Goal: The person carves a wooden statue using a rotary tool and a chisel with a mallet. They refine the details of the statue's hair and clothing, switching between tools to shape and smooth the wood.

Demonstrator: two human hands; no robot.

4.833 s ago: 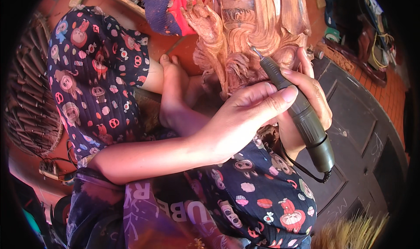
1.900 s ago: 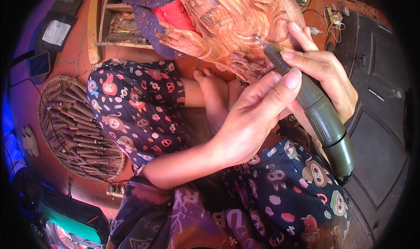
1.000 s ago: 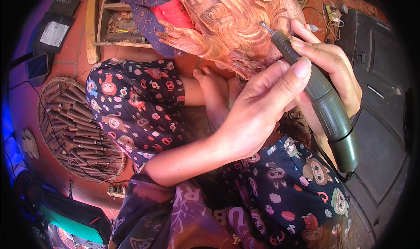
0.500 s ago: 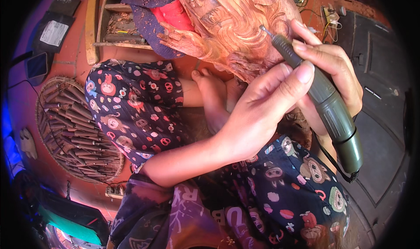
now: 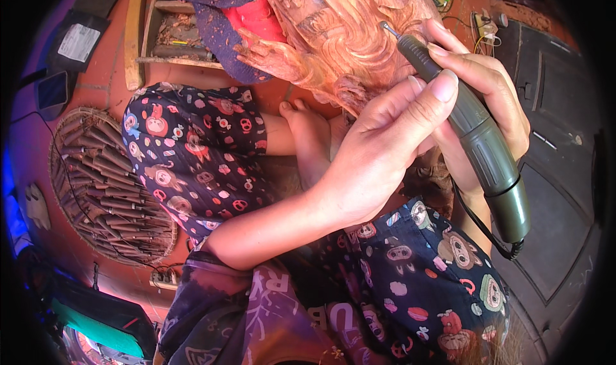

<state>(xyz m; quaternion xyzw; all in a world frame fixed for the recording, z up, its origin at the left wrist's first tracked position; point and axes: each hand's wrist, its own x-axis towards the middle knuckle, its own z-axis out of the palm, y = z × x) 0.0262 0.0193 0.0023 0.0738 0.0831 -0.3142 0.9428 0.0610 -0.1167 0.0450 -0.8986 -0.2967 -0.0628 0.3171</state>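
Observation:
My right hand [image 5: 497, 98] grips a dark green rotary tool [image 5: 478, 143] like a pen. Its thin bit touches the upper part of a reddish wood carving [image 5: 333, 41] with flowing curled relief. My left hand [image 5: 385, 150] reaches across from the lower left. Its thumb presses on the tool's barrel and its fingers curl against the tool and the carving behind it. The tool's black cord [image 5: 478, 227] hangs from its rear end. My bare foot [image 5: 311, 140] rests under the carving, between my legs in patterned trousers [image 5: 192, 153].
A round woven basket [image 5: 70, 134] holding several wood-handled chisels lies on the floor at left. A wooden tray [image 5: 138, 37], a dark blue and red cloth [image 5: 244, 15], flat dark devices [image 5: 54, 89] and a power strip [image 5: 163, 278] are nearby. A dark panelled board [image 5: 558, 172] lies at right.
The tool's bit has crept slightly up and left along the carving over the last second. Both hands keep the same hold. Since the oldest frame the view has swung to show the basket.

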